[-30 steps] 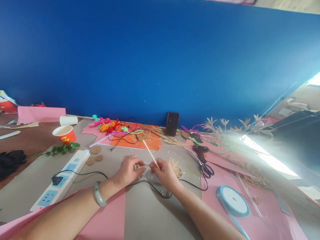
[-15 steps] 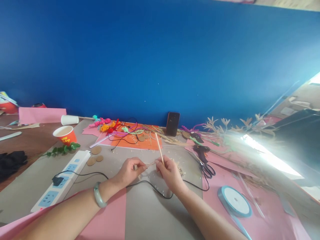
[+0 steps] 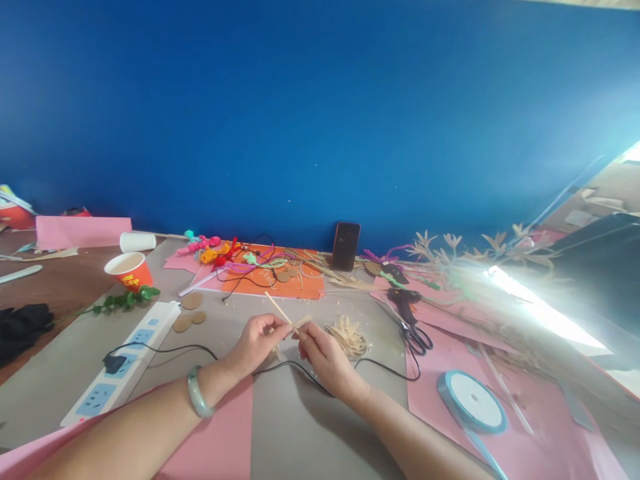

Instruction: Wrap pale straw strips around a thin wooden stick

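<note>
Close together over the grey tabletop, my left hand [image 3: 263, 339] and my right hand [image 3: 324, 352] both pinch with their fingertips. A thin pale stick [image 3: 278, 307] slants up and left from between them, its lower end at my right fingertips. A short, pale, straw-coloured strip [image 3: 303, 322] comes out of my left fingertips and crosses the stick. Exactly where the two pieces meet is partly hidden by the fingers. Just behind my right hand lies a pile of similar pale strips [image 3: 349, 337].
A white power strip [image 3: 145, 347] and brown discs [image 3: 191, 301] lie left, near a red paper cup [image 3: 129, 270]. A phone [image 3: 345, 247] leans on the blue wall. Scissors [image 3: 416, 339], a glue gun [image 3: 404, 303] and a ribbon roll [image 3: 473, 402] are right. A black cable [image 3: 295, 364] runs beneath my hands.
My right hand has moved left and closer to my left hand. The stick has swung from near upright to leaning left. The pile of strips has come into clearer view.
</note>
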Motion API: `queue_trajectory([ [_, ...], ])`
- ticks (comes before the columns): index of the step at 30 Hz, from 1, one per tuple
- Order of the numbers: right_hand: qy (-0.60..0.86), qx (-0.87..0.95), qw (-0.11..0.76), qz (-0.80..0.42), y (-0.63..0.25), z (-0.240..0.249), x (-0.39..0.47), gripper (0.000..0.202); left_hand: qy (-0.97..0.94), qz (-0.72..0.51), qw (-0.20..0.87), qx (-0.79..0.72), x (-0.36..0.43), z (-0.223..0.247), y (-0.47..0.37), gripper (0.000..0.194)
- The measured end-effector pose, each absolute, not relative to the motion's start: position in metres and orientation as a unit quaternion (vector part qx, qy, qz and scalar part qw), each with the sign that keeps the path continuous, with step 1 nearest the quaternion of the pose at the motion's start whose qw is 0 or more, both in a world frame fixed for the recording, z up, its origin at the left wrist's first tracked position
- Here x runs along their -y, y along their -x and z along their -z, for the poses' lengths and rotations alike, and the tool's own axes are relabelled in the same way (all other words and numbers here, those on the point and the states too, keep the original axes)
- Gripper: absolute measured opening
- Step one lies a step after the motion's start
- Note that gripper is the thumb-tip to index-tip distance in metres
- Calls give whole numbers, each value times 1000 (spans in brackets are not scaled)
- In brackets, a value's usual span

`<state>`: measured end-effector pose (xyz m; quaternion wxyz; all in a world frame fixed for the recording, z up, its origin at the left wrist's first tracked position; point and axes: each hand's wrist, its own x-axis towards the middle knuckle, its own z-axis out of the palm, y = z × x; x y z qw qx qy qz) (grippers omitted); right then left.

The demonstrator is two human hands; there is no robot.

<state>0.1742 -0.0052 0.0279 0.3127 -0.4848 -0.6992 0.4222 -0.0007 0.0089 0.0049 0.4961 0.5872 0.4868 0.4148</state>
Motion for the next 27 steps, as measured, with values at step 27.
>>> queue_trajectory([
  [27, 501, 647, 357, -450, -167, -29, 14, 31, -639, -419, 462, -452, 5, -20, -6, 33],
])
